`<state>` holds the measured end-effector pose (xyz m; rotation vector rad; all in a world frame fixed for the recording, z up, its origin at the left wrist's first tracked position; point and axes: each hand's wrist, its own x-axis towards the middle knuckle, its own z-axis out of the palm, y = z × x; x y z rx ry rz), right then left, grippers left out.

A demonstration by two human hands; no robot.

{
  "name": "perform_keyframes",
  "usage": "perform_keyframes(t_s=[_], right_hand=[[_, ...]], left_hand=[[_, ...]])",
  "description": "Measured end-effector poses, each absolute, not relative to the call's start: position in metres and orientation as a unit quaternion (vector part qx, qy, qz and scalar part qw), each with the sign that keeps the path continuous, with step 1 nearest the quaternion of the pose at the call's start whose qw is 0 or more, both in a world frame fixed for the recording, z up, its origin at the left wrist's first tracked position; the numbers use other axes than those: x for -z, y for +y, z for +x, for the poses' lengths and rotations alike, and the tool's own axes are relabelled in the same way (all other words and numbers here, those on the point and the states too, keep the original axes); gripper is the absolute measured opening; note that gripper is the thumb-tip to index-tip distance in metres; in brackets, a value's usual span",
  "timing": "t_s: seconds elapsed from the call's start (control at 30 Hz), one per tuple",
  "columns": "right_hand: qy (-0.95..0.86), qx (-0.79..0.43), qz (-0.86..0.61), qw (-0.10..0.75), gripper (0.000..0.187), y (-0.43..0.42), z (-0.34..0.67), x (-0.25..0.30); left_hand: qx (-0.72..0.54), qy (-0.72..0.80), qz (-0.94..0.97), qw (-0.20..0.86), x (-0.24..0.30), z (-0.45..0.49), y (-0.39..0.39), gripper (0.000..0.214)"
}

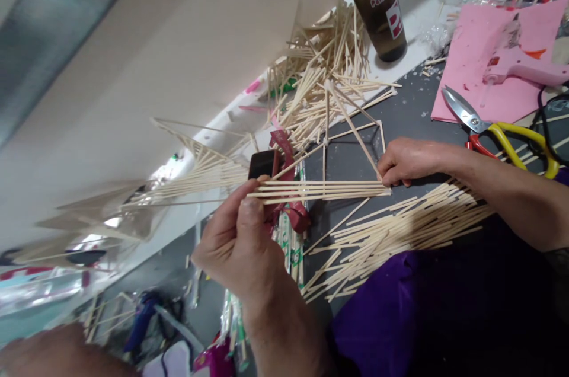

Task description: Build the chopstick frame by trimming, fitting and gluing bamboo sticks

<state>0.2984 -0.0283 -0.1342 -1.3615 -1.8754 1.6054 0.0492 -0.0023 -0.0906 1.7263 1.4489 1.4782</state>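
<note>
Between my two hands stretches a flat row of several thin wooden sticks, side by side. My left hand is closed on their left end, thumb on top. At their right end, the fingers of my right hand pinch together where a slanting stick of a frame meets the row. This stick frame, with whitish blobs at its joints, rises behind the row. What exactly lies between my right fingertips is partly hidden. Loose wooden sticks lie in a pile on the dark table just in front.
Behind stands a heap of sticks and a red-lidded bottle. Yellow-and-red-handled scissors and a pink glue gun on pink sheet lie right. A phone-like dark object lies mid-table. Another person's hand shows lower left.
</note>
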Motion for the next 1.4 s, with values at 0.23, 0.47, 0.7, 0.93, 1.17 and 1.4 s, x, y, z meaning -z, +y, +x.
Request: perform_keyframes(t_s=[0.23, 0.47, 0.7, 0.93, 1.17, 1.4], right_hand=[[-0.659, -0.559, -0.478, 0.155, 0.012, -0.028, 0.298, 0.136], [-0.662, -0.558, -0.472, 0.165, 0.013, -0.029, 0.298, 0.140], [-0.664, -0.556, -0.474, 0.158, 0.014, -0.028, 0.299, 0.138], [-0.649, -0.572, -0.480, 0.143, 0.014, -0.029, 0.300, 0.129], [-0.612, -0.589, -0.505, 0.149, 0.014, -0.030, 0.300, 0.124], [-0.636, -0.575, -0.493, 0.147, 0.017, -0.030, 0.300, 0.134]], left_hand=[[-0.548, 0.526, 0.606, 0.236, 0.090, 0.050, -0.003, 0.023], [-0.551, 0.514, 0.612, 0.241, 0.091, 0.047, -0.003, 0.024], [-0.552, 0.517, 0.596, 0.269, 0.091, 0.045, -0.003, 0.023], [-0.559, 0.510, 0.599, 0.261, 0.090, 0.050, -0.002, 0.023], [-0.567, 0.510, 0.591, 0.263, 0.091, 0.049, -0.002, 0.023], [-0.547, 0.538, 0.577, 0.281, 0.093, 0.042, -0.002, 0.031]])
